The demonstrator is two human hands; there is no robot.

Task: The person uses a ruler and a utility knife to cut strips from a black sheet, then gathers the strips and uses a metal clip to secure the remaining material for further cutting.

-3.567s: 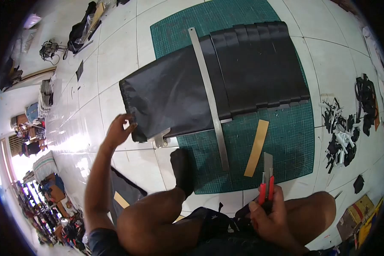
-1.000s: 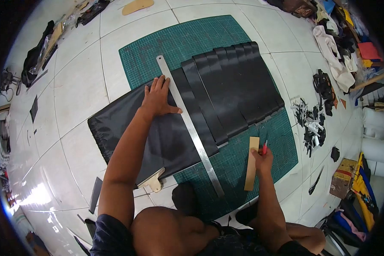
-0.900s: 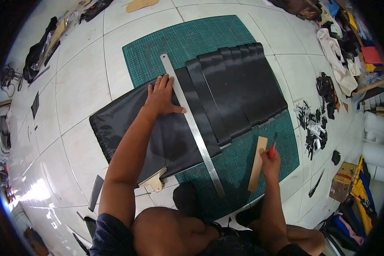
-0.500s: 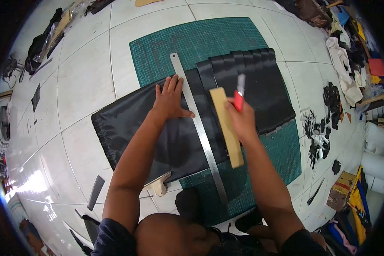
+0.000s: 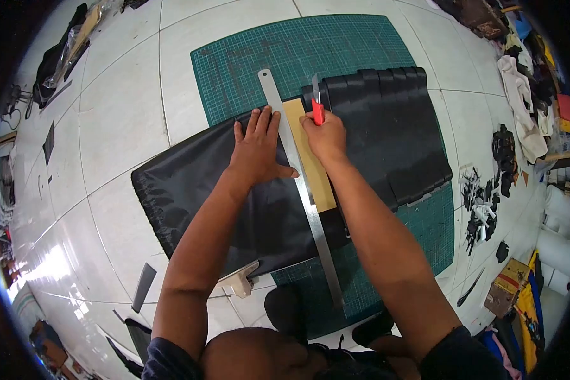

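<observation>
A long steel ruler (image 5: 321, 237) lies across black sheet material (image 5: 202, 183) on a green cutting mat (image 5: 247, 60). My left hand (image 5: 256, 145) is spread flat, fingers on the black material along the ruler's left edge and thumb on the ruler. Against the ruler's right side lies a tan rectangular strip (image 5: 310, 164). My right hand (image 5: 326, 136) holds a red utility knife (image 5: 318, 113), its blade pointing away from me, with the fingers at the strip's right edge. To the right, folded black strips (image 5: 386, 126) overlap in a layered stack.
White floor tiles (image 5: 120, 120) surround the mat. Black and white scraps (image 5: 478, 209) lie to the right, near a small brown box (image 5: 510, 285). A cream-coloured clamp-like tool (image 5: 239, 282) rests at the material's near edge. Cloth and rolls line the right side.
My right hand has moved left with the knife and the tan strip, which now lies against the ruler. My left hand stays on the ruler and material. The view has shifted slightly.
</observation>
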